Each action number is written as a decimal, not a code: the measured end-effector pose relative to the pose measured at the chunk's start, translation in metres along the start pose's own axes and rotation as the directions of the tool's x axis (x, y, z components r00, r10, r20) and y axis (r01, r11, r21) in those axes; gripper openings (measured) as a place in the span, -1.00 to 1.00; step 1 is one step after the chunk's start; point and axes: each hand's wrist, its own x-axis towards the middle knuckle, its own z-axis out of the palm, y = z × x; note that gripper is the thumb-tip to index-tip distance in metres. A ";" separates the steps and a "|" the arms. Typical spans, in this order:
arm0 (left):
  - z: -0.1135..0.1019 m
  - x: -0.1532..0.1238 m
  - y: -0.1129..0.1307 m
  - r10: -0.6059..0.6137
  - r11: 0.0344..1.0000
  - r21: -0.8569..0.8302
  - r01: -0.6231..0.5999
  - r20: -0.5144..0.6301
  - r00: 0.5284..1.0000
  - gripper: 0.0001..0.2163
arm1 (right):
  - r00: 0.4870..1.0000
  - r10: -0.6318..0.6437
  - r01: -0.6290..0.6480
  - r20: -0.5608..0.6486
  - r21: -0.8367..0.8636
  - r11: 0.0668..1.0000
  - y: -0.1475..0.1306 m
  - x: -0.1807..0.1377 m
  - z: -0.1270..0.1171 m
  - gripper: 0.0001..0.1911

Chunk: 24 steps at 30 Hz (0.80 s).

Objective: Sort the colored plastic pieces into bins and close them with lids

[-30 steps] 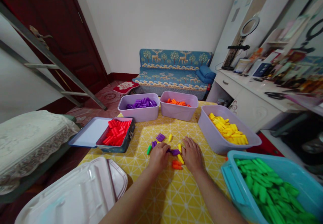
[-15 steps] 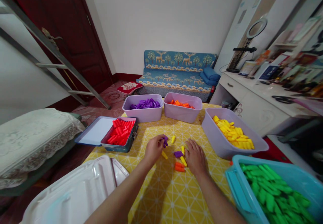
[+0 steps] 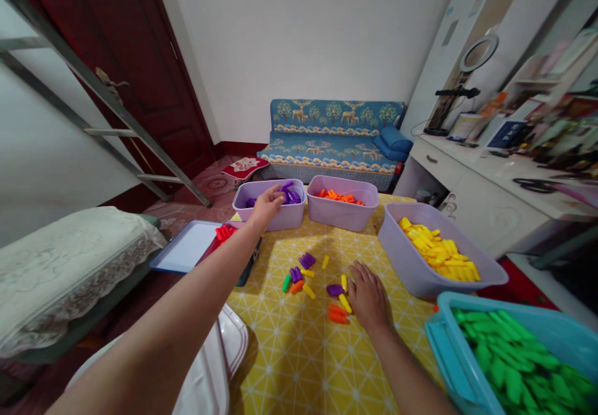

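My left hand (image 3: 270, 203) is over the near rim of the purple-filled lilac bin (image 3: 287, 219), fingers loosely apart. A purple cap-like piece (image 3: 286, 185) lies tilted just beyond its fingertips, on the heap. My right hand (image 3: 369, 293) rests flat on the yellow tablecloth, fingers stretched out, beside a yellow piece (image 3: 344, 283), a purple cluster (image 3: 335, 290) and orange pieces (image 3: 338, 314). Between the hands lie more purple pieces (image 3: 307, 260), a green piece (image 3: 286, 283), an orange piece (image 3: 296, 286) and several yellow ones.
A lilac bin (image 3: 343, 215) holds orange pieces, another (image 3: 406, 265) yellow ones. Green pieces fill the turquoise tub (image 3: 443, 340) at front right. My left arm partly covers the box of red pieces (image 3: 225, 233). White lids (image 3: 205, 365) lie at front left.
My left hand has moved from the small pieces mid-table forward and left to the purple bin. Pieces it had covered now show. My right hand stays flat on the table.
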 end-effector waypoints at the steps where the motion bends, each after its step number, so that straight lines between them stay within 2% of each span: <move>1: 0.005 -0.010 -0.012 -0.035 0.990 0.138 0.027 0.053 0.998 -0.51 | 1.000 -0.002 0.002 -0.003 0.002 1.000 0.000 0.000 0.001 -0.56; 5: 0.028 -0.070 -0.069 -0.169 0.939 0.325 0.111 0.154 0.974 -0.63 | 1.000 0.001 -0.001 -0.006 0.003 1.000 0.001 0.000 0.001 -0.57; 8: 0.041 -0.109 -0.093 -0.158 0.908 0.413 0.072 0.179 0.971 -0.50 | 1.000 -0.001 0.001 -0.002 0.001 1.000 0.000 -0.001 0.000 -0.57; 10: 0.048 -0.126 -0.097 -0.113 0.868 0.496 0.005 0.189 0.976 -0.47 | 1.000 -0.005 0.005 -0.005 0.002 1.000 0.000 -0.001 0.000 -0.57; 12: 0.057 -0.133 -0.097 -0.103 0.856 0.517 -0.011 0.192 0.976 -0.57 | 1.000 -0.007 0.007 -0.009 0.003 1.000 0.000 -0.001 0.000 -0.57; 14: 0.067 -0.134 -0.095 -0.124 0.887 0.461 0.018 0.201 0.972 -0.66 | 1.000 -0.002 0.002 -0.012 0.005 1.000 0.000 -0.001 0.001 -0.57; 20: 0.091 -0.127 -0.093 -0.092 0.941 0.337 0.006 0.240 0.966 -0.72 | 1.000 0.006 -0.006 -0.018 0.014 1.000 -0.001 -0.001 0.000 -0.57; 22: 0.094 -0.128 -0.091 -0.028 0.940 0.337 -0.052 0.228 0.973 -0.75 | 1.000 0.006 -0.006 -0.018 0.015 1.000 -0.001 -0.001 -0.001 -0.58; 24: 0.096 -0.135 -0.086 0.092 0.918 0.352 -0.185 0.265 0.960 -0.75 | 1.000 0.002 -0.002 -0.017 0.012 1.000 -0.001 -0.001 -0.001 -0.58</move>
